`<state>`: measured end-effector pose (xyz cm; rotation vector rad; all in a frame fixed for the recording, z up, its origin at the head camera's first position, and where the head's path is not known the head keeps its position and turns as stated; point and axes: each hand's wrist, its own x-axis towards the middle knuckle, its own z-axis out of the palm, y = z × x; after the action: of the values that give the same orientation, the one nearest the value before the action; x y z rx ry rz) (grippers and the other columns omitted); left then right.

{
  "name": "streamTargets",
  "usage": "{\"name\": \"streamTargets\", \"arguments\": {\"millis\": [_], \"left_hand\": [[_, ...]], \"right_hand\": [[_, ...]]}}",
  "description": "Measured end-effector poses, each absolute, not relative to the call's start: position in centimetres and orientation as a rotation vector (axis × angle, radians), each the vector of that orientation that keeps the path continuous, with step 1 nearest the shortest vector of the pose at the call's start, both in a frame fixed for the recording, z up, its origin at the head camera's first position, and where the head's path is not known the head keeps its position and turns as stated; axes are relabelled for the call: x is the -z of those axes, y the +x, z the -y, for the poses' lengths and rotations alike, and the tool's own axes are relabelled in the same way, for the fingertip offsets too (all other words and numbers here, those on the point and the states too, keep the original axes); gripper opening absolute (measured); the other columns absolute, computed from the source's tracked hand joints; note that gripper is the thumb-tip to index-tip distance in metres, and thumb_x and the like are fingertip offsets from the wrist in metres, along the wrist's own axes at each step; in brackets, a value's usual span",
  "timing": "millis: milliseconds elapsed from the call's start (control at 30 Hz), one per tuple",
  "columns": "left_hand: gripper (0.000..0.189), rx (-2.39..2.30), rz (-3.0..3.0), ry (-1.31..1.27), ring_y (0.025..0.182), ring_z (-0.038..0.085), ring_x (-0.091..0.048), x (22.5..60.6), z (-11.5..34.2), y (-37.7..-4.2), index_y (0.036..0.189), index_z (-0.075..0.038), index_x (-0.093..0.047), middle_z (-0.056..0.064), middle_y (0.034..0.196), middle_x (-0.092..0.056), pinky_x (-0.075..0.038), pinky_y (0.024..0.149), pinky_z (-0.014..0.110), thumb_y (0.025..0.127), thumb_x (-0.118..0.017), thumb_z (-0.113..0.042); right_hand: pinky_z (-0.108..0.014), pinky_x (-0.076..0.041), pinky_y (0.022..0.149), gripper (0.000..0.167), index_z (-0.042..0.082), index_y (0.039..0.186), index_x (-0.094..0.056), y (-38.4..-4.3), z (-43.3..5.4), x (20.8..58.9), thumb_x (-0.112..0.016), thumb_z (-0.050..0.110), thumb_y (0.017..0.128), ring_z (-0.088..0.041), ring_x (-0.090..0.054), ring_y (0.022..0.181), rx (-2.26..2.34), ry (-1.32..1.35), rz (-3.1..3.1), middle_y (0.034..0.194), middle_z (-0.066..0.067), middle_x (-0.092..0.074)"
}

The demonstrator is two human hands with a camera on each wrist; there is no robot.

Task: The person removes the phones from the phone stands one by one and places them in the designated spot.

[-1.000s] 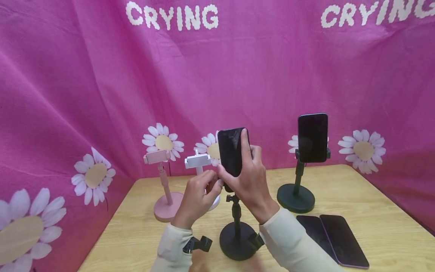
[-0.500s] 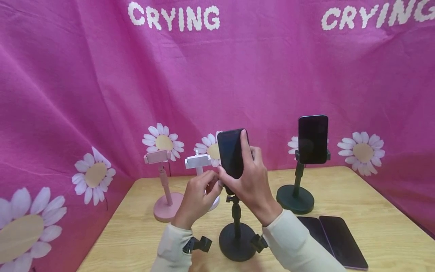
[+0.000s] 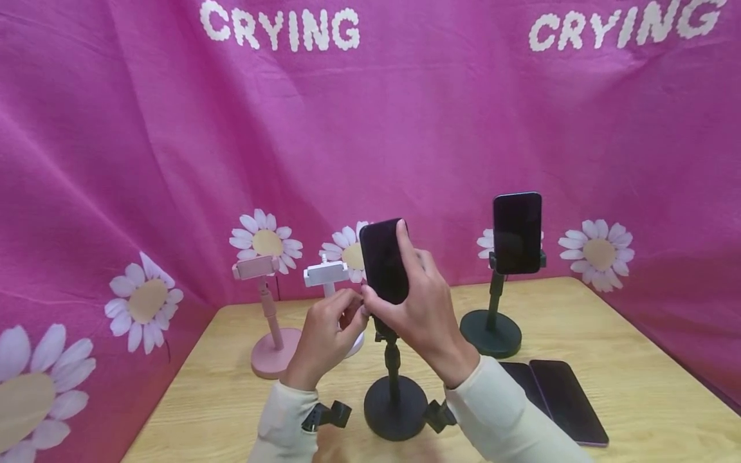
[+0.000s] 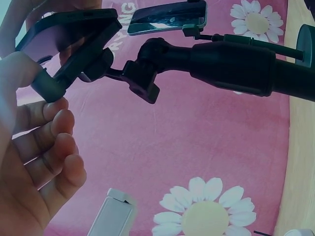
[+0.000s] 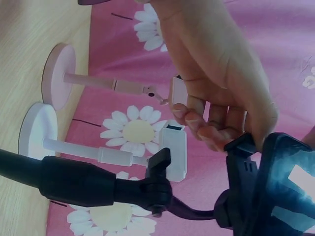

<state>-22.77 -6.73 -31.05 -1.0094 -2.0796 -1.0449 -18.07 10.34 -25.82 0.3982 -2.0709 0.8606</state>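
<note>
Seemingly fitting phone (image 3: 382, 263) into clamp (image 4: 86, 56)
Atop the stand (image 3: 393, 386), right hand (image 3: 422, 305) is grasping phone; left hand (image 3: 327, 328) is pinching clamp; next is probably calling for easing clamp closed

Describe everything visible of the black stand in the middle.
The black stand is upright on the wood-grain table. It has a flat, round base, a slim post with a thicker sleeve, a joint with a small knob, and a clamp tilted at the top. It looks matte, perhaps plastic or metal. The person's left grip touches one clamp end; a phone is at the clamp's face, though whether fully seated is unclear.
</note>
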Motion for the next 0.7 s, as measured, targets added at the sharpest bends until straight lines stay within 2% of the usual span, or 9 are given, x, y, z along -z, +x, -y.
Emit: {"name": "streamTargets", "arguments": {"millis": [433,700], "left_hand": [[0.008,0.999,2.104,-0.994,0.063,0.006,-0.047,30.9,6.1,-22.7,0.091,-0.014,-0.062,-0.009,0.071,-0.051,-0.048,0.056,0.021,0.088,-0.069,-0.015],[0.010,0.972,2.146,-0.945,0.063,0.008,-0.049,30.7,6.2,-22.4,0.093,-0.014,-0.061,-0.009,0.071,-0.052,-0.049,0.057,0.021,0.088,-0.070,-0.016]], "right_hand": [[-0.031,-0.055,0.064,0.095,0.018,0.153,-0.028,-17.3,-10.8,25.3,-0.081,0.036,0.076,-0.024,-0.060,0.084,-0.852,0.387,2.088,0.107,-0.011,-0.062],[-0.031,-0.056,0.066,0.094,0.018,0.153,-0.027,-17.0,-10.2,25.1,-0.080,0.034,0.077,-0.021,-0.061,0.085,-0.897,0.406,2.097,0.117,-0.008,-0.063]]}}
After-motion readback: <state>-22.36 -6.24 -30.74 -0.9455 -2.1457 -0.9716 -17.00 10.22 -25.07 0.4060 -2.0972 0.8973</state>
